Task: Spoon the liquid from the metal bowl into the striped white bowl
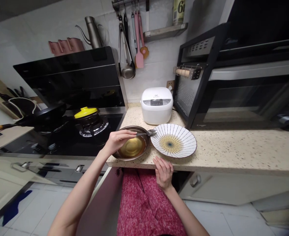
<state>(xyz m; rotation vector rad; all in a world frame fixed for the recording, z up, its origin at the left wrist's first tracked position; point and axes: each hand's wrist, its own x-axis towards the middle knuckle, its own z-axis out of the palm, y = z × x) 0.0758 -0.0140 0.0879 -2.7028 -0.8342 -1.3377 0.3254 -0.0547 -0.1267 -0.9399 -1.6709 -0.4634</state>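
My left hand (120, 140) is closed on the handle of a metal spoon (151, 132). The spoon's bowl hangs between a round metal bowl (145, 149) and a white plate (187, 137) with dark radiating lines. Yellowish-brown liquid (132, 147) lies in the metal bowl, under my left hand. A thin layer of yellowish liquid seems to cover the middle of the plate. My right hand (163, 170) rests at the counter's front edge, just below the plate, with its fingers stretched out and nothing held.
Behind the plate stands a white rice cooker (156, 109). A gas stove (90, 144) on the left carries a pot with a yellow lid (86, 112) and a black wok (46, 114). On the right, a black rack (191, 82) holds an oven (247, 95). Utensils (139, 59) hang on the wall.
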